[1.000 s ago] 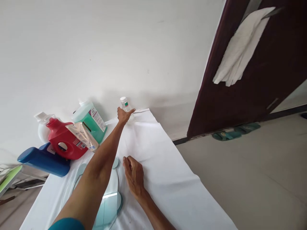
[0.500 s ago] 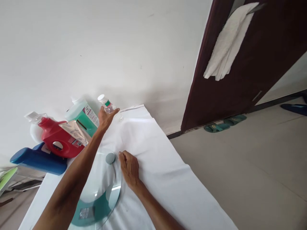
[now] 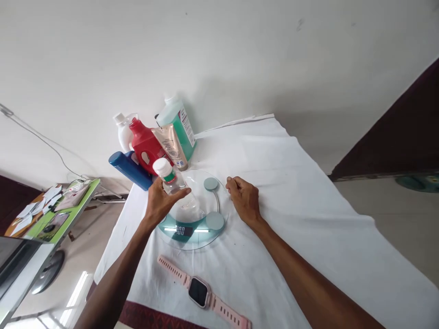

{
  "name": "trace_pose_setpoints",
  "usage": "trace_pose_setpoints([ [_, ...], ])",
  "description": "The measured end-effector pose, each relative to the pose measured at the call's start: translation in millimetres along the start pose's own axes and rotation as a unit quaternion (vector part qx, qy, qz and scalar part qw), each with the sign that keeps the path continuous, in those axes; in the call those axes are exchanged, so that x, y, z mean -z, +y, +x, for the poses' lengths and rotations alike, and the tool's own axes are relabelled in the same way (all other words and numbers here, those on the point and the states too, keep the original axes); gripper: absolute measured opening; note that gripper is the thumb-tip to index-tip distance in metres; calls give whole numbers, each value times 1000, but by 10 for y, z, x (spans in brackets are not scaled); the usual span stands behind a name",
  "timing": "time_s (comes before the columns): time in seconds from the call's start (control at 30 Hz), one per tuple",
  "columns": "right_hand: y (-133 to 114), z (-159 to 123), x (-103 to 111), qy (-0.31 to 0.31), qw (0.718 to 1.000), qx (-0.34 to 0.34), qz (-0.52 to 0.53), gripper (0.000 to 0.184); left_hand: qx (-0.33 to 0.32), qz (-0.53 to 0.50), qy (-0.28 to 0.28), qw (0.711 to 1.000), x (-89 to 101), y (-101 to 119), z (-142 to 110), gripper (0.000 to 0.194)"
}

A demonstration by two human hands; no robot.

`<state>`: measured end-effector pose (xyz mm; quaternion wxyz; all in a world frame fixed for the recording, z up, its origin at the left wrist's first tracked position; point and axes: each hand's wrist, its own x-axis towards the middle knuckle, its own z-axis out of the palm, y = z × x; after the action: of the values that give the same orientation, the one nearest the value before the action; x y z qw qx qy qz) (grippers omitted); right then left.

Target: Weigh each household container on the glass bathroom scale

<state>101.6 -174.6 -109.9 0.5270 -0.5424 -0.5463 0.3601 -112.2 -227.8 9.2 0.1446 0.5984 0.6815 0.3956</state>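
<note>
My left hand grips a small clear bottle with a white cap and green label, holding it tilted just above a round glass scale. The scale lies on a white cloth and its display is lit. My right hand rests on the cloth at the scale's right edge, fingers curled loosely with nothing in them. A pink smartwatch lies flat on the cloth in front of the scale.
Behind the scale, against the white wall, stand a red jug, a green bottle, a beige tube, a white bottle and a blue container. A green side table with papers stands at left. A dark door is at right.
My left hand lifted the small bottle from the table's far corner and brought it back over the scale. The view swung left and down, revealing the watch and side table.
</note>
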Motion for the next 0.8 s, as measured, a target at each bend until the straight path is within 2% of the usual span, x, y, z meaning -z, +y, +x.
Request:
trace_pose_setpoints([
  [0.17,-35,-28,19,-3,1000,5,-3,47,-1,-31,0,1000,-71,-60,-89,54],
  [0.3,-64,-41,35,4,1000,13,-2,48,-12,-39,-10,999,35,-143,-195,69],
  [0.4,-72,-30,34,8,1000,17,0,49,2,-69,48,996,211,-416,-311,62],
  [0.5,-62,-16,27,5,1000,16,0,48,62,-75,145,985,359,-830,-432,49],
  [0.57,-49,-17,24,1,1000,11,-2,47,104,-55,181,976,400,-1093,-517,45],
  [0.67,-27,-29,18,-9,1000,-5,-7,45,151,-41,180,971,392,-1350,-625,43],
  [0.8,0,-40,2,-9,1000,-10,-11,41,164,-46,167,971,349,-1450,-643,42],
])
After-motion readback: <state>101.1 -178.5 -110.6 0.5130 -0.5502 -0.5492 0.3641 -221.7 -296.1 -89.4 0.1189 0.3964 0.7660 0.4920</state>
